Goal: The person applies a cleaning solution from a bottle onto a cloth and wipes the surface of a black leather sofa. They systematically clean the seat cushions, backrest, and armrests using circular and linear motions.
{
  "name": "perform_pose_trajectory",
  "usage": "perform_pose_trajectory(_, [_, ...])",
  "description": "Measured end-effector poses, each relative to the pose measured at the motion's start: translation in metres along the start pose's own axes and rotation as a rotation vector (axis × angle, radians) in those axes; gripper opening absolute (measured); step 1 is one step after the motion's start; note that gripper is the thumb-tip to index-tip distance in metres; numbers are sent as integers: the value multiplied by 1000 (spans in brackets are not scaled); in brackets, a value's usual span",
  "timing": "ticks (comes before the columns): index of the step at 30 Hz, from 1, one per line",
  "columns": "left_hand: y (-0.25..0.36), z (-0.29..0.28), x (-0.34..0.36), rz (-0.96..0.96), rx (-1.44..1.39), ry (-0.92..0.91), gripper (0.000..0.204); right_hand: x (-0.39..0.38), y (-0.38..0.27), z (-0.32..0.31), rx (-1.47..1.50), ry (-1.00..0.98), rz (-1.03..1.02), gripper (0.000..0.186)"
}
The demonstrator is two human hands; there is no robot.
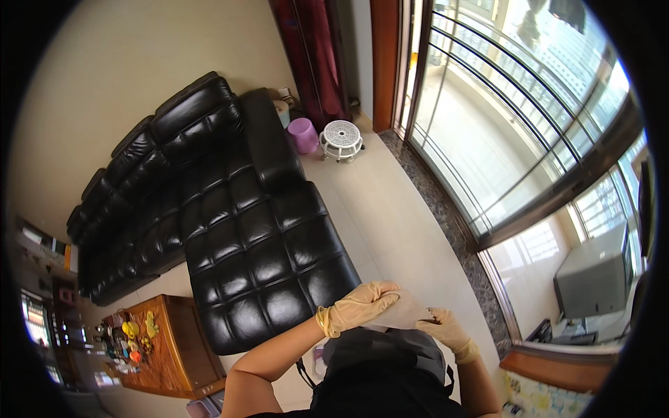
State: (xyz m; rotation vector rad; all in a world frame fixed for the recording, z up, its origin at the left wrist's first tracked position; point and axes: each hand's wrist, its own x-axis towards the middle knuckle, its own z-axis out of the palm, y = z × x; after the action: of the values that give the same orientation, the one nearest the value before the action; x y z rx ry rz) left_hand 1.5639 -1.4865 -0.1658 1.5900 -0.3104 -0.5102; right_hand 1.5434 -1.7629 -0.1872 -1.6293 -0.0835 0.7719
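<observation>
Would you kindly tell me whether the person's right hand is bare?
No, the right hand is covered by a pale yellow glove that reaches to the wrist.

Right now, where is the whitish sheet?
In the head view, the whitish sheet is right of lower centre, between the gloved left hand and right hand, right of the black sofa.

To the left of my fingers I have a tufted black sofa, a cream wall behind it, and a wooden desk. Pale floor tiles spread ahead; daylight enters through a glass door right of my fingers.
</observation>
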Motion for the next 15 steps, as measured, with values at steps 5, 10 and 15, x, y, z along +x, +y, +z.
perform_pose_trajectory(5, [15,-1,63,-58,-193,277,24,61,-28,-111,-191,-73,-80,18])
perform_pose_trajectory(10, [21,-48,102,-77,-289,653,23,163,-99,-137,120,-184,39,19])
perform_pose_trajectory(15, [6,-105,154,34,-324,958,32,256,-152,-128,215,-172,27,14])
